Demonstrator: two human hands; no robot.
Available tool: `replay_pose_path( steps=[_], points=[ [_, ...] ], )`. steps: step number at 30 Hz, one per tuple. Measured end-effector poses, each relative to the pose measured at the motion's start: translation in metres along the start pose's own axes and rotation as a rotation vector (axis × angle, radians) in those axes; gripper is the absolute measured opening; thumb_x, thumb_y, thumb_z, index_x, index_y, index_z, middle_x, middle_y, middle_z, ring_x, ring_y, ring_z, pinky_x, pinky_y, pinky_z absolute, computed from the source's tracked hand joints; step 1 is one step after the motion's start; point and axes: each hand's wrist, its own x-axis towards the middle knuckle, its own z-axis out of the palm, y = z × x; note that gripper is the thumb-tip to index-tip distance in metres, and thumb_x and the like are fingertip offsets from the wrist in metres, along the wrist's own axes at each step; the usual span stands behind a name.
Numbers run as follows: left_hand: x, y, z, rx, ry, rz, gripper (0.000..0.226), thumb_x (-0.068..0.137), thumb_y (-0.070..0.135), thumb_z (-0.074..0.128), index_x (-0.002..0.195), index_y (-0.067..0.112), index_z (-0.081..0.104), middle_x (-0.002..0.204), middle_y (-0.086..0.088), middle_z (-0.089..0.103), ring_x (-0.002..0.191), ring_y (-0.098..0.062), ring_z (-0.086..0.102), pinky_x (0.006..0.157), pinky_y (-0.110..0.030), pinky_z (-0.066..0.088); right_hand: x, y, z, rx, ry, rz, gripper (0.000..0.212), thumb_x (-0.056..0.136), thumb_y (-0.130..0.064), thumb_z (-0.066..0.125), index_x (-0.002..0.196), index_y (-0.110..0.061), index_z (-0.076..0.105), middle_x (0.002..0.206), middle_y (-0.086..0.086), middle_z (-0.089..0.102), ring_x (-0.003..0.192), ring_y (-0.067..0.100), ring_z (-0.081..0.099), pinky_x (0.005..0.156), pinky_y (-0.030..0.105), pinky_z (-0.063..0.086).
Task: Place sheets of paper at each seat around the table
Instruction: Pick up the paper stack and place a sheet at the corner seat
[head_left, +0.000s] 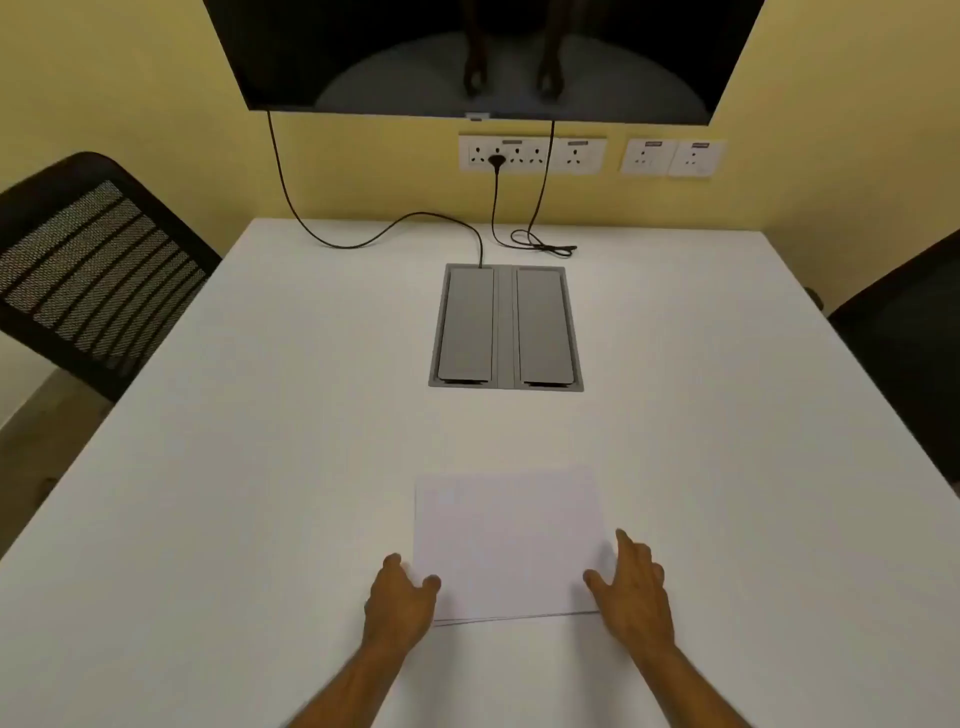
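A thin stack of white paper sheets lies flat on the white table, near its front edge and just right of centre. My left hand rests at the stack's lower left corner, thumb lying on the paper and fingers at its left edge. My right hand sits at the lower right corner, fingers spread along the right edge and thumb on the sheet. Neither hand has lifted the paper.
A grey cable box with two lids is set into the table's middle. Black cables run from it to wall sockets under a dark screen. Black mesh chairs stand at the left and right.
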Motion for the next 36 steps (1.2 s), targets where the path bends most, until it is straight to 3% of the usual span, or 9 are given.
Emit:
replay_pose_path(
  steps=[4,9,13,16,20,24,27,30,36],
  points=[
    [0.002,0.001,0.011,-0.013,0.069,-0.029,0.065,0.087,0.033,0.070,0.139,0.005,0.044,0.137,-0.014,0.054,0.122,-0.033,0.056,0.098,-0.039,0.043,0.002,0.009,0.018,0.000,0.005,0.063,0.069,0.096,-0.036,0.061,0.152,-0.011,0.029,0.144,0.009,0.037,0.125,0.033,0.040,0.097,0.042,0.046],
    [0.009,0.000,0.017,-0.081,0.089,-0.072,0.067,0.084,0.028,0.075,0.140,0.005,0.045,0.131,-0.015,0.059,0.117,-0.034,0.060,0.096,-0.040,0.046,0.007,0.013,0.026,0.056,0.047,0.063,0.056,0.094,-0.016,0.064,0.144,-0.007,0.039,0.134,0.011,0.039,0.115,0.033,0.045,0.090,0.041,0.046],
    [0.006,0.002,0.015,-0.176,0.109,-0.123,0.047,0.084,0.014,0.075,0.126,0.009,0.055,0.114,-0.016,0.066,0.093,-0.030,0.061,0.079,-0.032,0.044,0.008,0.018,0.028,0.297,0.146,0.111,0.046,0.091,0.000,0.058,0.135,-0.007,0.050,0.125,0.012,0.053,0.115,0.034,0.053,0.095,0.044,0.046],
    [0.001,0.002,0.011,-0.206,0.120,-0.092,0.033,0.081,0.011,0.077,0.111,0.012,0.065,0.104,-0.013,0.070,0.087,-0.029,0.063,0.077,-0.033,0.048,0.006,0.015,0.020,0.418,0.200,0.182,0.036,0.091,-0.003,0.060,0.127,-0.009,0.058,0.106,0.014,0.066,0.098,0.033,0.063,0.088,0.044,0.053],
    [-0.015,0.007,0.002,-0.242,0.167,-0.038,0.022,0.079,0.012,0.080,0.099,0.012,0.071,0.085,-0.007,0.071,0.080,-0.026,0.066,0.080,-0.036,0.054,-0.007,0.004,0.006,0.477,0.261,0.150,0.003,0.093,-0.012,0.063,0.094,-0.010,0.066,0.086,0.006,0.069,0.079,0.028,0.067,0.072,0.042,0.059],
    [-0.026,0.014,-0.005,-0.274,0.189,-0.024,0.017,0.082,0.012,0.078,0.098,0.010,0.072,0.091,-0.010,0.073,0.081,-0.027,0.066,0.080,-0.036,0.055,-0.021,-0.002,-0.003,0.462,0.307,0.135,0.011,0.093,-0.018,0.067,0.083,-0.014,0.065,0.084,0.001,0.066,0.074,0.022,0.064,0.065,0.033,0.052],
    [-0.031,0.018,-0.010,-0.302,0.200,-0.020,0.014,0.083,0.010,0.077,0.097,0.008,0.073,0.089,-0.009,0.072,0.079,-0.025,0.065,0.080,-0.035,0.054,-0.028,-0.002,-0.009,0.529,0.340,0.112,0.008,0.093,-0.014,0.067,0.087,-0.019,0.065,0.094,0.003,0.063,0.084,0.024,0.064,0.073,0.038,0.054],
    [-0.036,0.023,-0.018,-0.321,0.195,-0.009,0.011,0.084,0.010,0.076,0.094,0.008,0.073,0.088,-0.009,0.072,0.079,-0.026,0.065,0.080,-0.035,0.053,-0.036,-0.003,-0.019,0.588,0.317,0.105,0.009,0.093,-0.011,0.065,0.090,-0.019,0.067,0.091,0.001,0.068,0.086,0.024,0.067,0.079,0.043,0.059],
    [-0.063,0.029,-0.048,-0.385,0.193,0.060,0.005,0.087,0.011,0.073,0.091,0.012,0.071,0.088,-0.008,0.071,0.084,-0.028,0.066,0.082,-0.037,0.054,-0.071,-0.011,-0.055,0.664,0.316,0.119,0.009,0.095,-0.011,0.065,0.089,-0.018,0.068,0.087,0.002,0.070,0.075,0.029,0.069,0.067,0.047,0.063]
  ],
)
